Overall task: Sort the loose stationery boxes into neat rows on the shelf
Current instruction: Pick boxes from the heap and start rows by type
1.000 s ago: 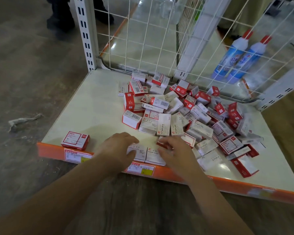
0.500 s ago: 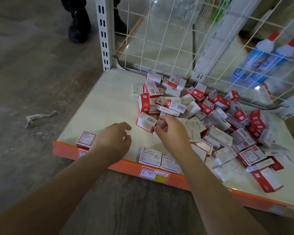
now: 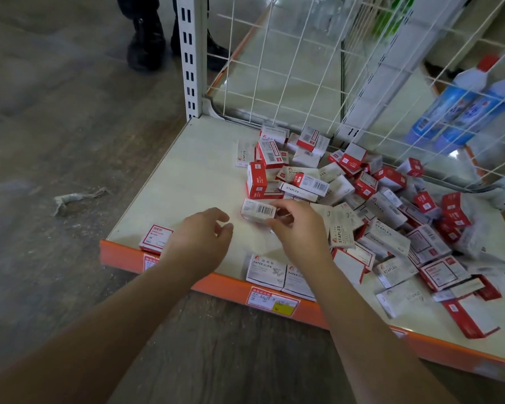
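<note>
Shelf (image 3: 204, 158): loose box pile (image 3: 370, 205) covers its right half. Right hand (image 3: 301, 228) pinches barcode box (image 3: 257, 210) at pile's left edge; left hand (image 3: 200, 239) beside it, relaxed, empty. Risk: tugging may topple neighbouring boxes.

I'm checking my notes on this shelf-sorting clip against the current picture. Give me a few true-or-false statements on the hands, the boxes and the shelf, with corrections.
1. The right hand has its fingers on a box with a barcode. True.
2. The left hand grips a red box. False: it holds nothing, with its fingers loosely curled over the shelf.
3. Two paper clips boxes lie side by side at the shelf's front edge. True.
4. The pile of loose boxes fills the shelf's left half. False: it lies in the middle and to the right.
5. Blue bottles stand behind the wire mesh. True.
</note>
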Demonstrator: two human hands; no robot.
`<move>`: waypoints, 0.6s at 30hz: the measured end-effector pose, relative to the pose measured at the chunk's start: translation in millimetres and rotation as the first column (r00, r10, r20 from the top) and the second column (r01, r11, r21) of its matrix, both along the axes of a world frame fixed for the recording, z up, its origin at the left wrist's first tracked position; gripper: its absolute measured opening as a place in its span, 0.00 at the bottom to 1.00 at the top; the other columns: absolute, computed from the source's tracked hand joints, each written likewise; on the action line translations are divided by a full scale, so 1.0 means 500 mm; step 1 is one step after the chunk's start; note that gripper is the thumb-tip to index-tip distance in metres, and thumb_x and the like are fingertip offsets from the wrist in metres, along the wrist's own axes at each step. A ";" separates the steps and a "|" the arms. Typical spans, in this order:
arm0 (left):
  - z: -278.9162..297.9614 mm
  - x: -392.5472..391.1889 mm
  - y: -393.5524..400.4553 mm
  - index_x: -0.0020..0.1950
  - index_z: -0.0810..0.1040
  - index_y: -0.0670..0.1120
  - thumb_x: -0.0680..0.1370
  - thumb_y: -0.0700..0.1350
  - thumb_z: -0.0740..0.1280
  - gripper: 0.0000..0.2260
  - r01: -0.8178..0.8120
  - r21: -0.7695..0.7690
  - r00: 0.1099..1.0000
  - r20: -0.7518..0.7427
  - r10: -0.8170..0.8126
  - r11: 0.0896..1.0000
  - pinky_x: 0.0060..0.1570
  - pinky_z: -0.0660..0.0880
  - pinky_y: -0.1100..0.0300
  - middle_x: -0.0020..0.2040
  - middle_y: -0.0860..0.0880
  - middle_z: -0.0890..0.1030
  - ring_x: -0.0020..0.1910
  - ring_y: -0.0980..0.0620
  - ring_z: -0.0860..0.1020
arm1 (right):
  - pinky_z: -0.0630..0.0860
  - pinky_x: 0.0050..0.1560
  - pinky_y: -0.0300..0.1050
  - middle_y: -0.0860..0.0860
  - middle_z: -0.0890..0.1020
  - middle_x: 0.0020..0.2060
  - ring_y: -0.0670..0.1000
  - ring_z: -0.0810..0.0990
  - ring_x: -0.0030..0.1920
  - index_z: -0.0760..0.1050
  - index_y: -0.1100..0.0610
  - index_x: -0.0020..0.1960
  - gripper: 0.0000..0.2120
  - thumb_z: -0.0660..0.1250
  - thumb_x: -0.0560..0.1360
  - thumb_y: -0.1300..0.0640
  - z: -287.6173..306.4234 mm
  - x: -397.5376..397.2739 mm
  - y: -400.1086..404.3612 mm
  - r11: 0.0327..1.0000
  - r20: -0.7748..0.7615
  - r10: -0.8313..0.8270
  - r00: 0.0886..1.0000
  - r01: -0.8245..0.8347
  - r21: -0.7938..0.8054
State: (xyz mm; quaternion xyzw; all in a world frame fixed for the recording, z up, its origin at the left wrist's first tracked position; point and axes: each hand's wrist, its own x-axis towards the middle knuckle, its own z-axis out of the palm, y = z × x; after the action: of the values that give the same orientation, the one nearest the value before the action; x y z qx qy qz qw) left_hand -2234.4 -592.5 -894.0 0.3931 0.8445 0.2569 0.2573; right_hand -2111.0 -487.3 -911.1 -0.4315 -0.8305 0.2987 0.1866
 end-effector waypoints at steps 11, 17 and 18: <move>0.022 0.003 0.000 0.47 0.78 0.45 0.81 0.52 0.56 0.15 -0.199 -0.020 0.879 0.439 0.187 0.980 0.49 0.76 0.54 0.40 0.48 0.81 0.45 0.47 0.80 | 0.66 0.53 0.33 0.52 0.80 0.54 0.43 0.71 0.51 0.78 0.57 0.58 0.13 0.68 0.74 0.59 0.014 0.042 -0.068 0.968 -0.067 0.176 0.982 -0.160 0.195; 0.029 0.013 -0.004 0.56 0.79 0.39 0.79 0.43 0.63 0.11 -0.241 -0.037 0.823 0.521 0.224 0.970 0.46 0.77 0.58 0.41 0.48 0.80 0.47 0.48 0.79 | 0.62 0.52 0.22 0.49 0.77 0.54 0.40 0.70 0.51 0.76 0.56 0.58 0.14 0.70 0.73 0.61 0.019 0.054 -0.078 0.973 -0.033 0.180 0.983 -0.174 0.152; 0.031 0.014 -0.005 0.57 0.78 0.39 0.78 0.42 0.63 0.11 -0.249 -0.037 0.822 0.520 0.232 0.968 0.46 0.76 0.58 0.41 0.48 0.79 0.48 0.47 0.79 | 0.63 0.52 0.22 0.46 0.75 0.55 0.40 0.70 0.53 0.74 0.54 0.60 0.16 0.69 0.73 0.61 0.019 0.057 -0.077 0.982 -0.024 0.165 0.986 -0.163 0.092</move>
State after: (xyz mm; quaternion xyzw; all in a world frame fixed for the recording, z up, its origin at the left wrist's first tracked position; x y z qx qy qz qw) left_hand -2227.3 -594.9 -878.7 0.2034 0.7818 0.3975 0.4351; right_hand -2082.4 -525.8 -901.6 -0.3480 -0.8727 0.2824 0.1937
